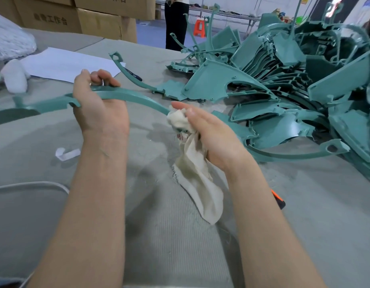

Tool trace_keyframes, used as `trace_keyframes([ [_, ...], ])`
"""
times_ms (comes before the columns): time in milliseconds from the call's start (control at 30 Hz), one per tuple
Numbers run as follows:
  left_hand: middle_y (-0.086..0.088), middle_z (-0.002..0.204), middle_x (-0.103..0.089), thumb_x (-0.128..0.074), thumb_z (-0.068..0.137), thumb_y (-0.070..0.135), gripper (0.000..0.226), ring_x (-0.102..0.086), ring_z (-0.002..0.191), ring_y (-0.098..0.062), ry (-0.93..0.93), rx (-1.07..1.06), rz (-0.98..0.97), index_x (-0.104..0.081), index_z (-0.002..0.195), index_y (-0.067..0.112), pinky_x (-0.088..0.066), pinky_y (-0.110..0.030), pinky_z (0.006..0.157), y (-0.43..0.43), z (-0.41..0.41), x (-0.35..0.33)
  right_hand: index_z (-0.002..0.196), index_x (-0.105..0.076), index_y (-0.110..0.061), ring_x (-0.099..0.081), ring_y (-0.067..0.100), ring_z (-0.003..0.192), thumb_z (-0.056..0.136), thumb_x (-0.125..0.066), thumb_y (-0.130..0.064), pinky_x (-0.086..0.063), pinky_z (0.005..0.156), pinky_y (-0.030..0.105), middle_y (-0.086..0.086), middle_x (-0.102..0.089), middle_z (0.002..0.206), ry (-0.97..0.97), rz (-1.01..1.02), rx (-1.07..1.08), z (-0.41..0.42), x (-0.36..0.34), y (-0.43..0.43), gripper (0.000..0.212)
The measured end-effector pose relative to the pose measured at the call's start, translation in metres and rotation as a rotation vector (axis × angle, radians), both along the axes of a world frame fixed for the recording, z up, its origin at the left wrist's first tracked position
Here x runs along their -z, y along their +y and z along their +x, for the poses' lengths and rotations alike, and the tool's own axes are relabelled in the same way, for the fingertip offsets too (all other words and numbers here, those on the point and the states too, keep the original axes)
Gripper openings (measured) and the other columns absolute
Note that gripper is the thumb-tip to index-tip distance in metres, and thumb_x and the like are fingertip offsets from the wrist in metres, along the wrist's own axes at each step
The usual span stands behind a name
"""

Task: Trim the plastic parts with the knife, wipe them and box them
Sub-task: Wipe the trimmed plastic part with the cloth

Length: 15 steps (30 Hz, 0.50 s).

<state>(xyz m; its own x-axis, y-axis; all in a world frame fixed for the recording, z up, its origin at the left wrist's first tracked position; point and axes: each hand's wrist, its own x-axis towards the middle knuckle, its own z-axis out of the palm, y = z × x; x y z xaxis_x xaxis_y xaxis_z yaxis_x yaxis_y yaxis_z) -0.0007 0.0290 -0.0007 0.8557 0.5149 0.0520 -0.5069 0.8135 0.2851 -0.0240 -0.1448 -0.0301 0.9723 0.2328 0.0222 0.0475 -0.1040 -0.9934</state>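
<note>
My left hand (98, 102) grips a long curved teal plastic part (136, 98) near its middle, holding it above the grey table (159, 235). Its wide end reaches off to the left. My right hand (209, 132) holds a bunched cream cloth (192, 169) wrapped around the part's right end; the loose tail of the cloth hangs down. A knife with an orange and black handle (278, 199) lies on the table, mostly hidden behind my right forearm.
A big heap of teal plastic parts (283, 84) fills the right of the table. White paper (65, 64) and a dark pen (134, 74) lie at the back left. Cardboard boxes (76, 15) stand behind. A person in black trousers (175, 23) stands beyond the table.
</note>
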Motion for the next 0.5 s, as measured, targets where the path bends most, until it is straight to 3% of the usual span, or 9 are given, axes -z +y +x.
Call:
trace_keyframes([
  [67, -0.005, 0.064, -0.044, -0.038, 0.098, 0.001, 0.024, -0.048, 0.056, -0.017, 0.015, 0.006, -0.04, -0.041, 0.075, 0.01, -0.039, -0.024, 0.055, 0.002, 0.001, 0.0, 0.13, -0.053, -0.033, -0.047, 0.002, 0.053, 0.102, -0.048, -0.018, -0.035, 0.051, 0.015, -0.002, -0.062, 0.101, -0.115, -0.162, -0.039, -0.002, 0.004, 0.001, 0.032],
  [100, -0.005, 0.064, -0.044, -0.039, 0.097, 0.001, 0.023, -0.048, 0.056, -0.017, 0.027, 0.009, -0.052, -0.041, 0.076, 0.01, -0.039, -0.024, 0.054, 0.002, 0.001, 0.0, 0.128, -0.053, -0.03, -0.042, 0.004, 0.047, 0.101, -0.05, -0.016, -0.032, 0.046, 0.017, -0.001, -0.06, 0.09, -0.139, -0.201, -0.041, -0.004, 0.004, 0.003, 0.031],
  [167, -0.006, 0.064, -0.045, -0.04, 0.097, 0.0, 0.02, -0.049, 0.055, -0.017, 0.047, 0.019, -0.066, -0.043, 0.079, 0.009, -0.039, -0.024, 0.053, 0.001, 0.0, 0.001, 0.103, -0.059, -0.018, -0.042, 0.009, 0.049, 0.101, -0.05, -0.019, -0.031, 0.046, 0.021, -0.003, -0.055, 0.07, -0.194, -0.237, -0.008, -0.005, 0.002, 0.006, 0.009],
  [233, -0.006, 0.065, -0.046, -0.041, 0.097, 0.0, 0.02, -0.049, 0.055, -0.016, 0.068, 0.041, -0.059, -0.044, 0.079, 0.008, -0.039, -0.023, 0.052, -0.003, 0.0, 0.0, 0.074, -0.052, -0.016, -0.039, 0.002, 0.046, 0.102, -0.047, -0.025, -0.03, 0.046, 0.015, -0.012, -0.047, 0.055, -0.261, -0.292, 0.097, -0.003, 0.0, 0.009, 0.03],
  [300, -0.004, 0.065, -0.046, -0.044, 0.097, 0.001, 0.021, -0.048, 0.054, -0.014, 0.106, 0.053, 0.004, -0.044, 0.077, 0.008, -0.039, -0.022, 0.052, -0.008, 0.0, -0.002, 0.068, -0.046, -0.014, -0.033, 0.002, 0.042, 0.102, -0.046, -0.03, -0.029, 0.044, 0.017, -0.01, -0.04, 0.05, -0.243, -0.286, 0.21, 0.001, 0.0, 0.011, 0.038],
  [400, -0.001, 0.07, -0.05, -0.051, 0.096, 0.004, 0.01, -0.047, 0.054, -0.009, 0.132, 0.075, 0.184, -0.047, 0.088, 0.007, -0.043, -0.02, 0.056, -0.02, -0.004, -0.004, 0.07, -0.053, -0.008, -0.039, 0.007, 0.046, 0.099, -0.05, -0.04, -0.033, 0.051, 0.022, -0.005, -0.044, 0.05, -0.003, -0.178, 0.339, 0.006, 0.004, 0.009, 0.043],
  [467, -0.002, 0.088, -0.054, -0.051, 0.095, 0.004, 0.015, -0.051, 0.067, -0.009, 0.058, 0.114, 0.312, -0.042, 0.107, 0.009, -0.045, -0.019, 0.067, -0.025, -0.006, -0.003, 0.073, -0.062, -0.007, -0.052, 0.013, 0.05, 0.096, -0.057, -0.038, -0.042, 0.056, 0.024, -0.003, -0.056, 0.051, 0.29, 0.02, 0.298, 0.008, 0.005, 0.005, 0.038],
  [500, -0.001, 0.096, -0.056, -0.048, 0.096, 0.004, 0.017, -0.052, 0.075, -0.01, 0.012, 0.145, 0.4, -0.043, 0.111, 0.012, -0.044, -0.019, 0.073, -0.025, -0.007, -0.004, 0.072, -0.062, -0.009, -0.054, 0.013, 0.045, 0.095, -0.06, -0.034, -0.044, 0.051, 0.023, -0.002, -0.059, 0.05, 0.41, 0.113, 0.248, 0.007, 0.005, 0.003, 0.033],
])
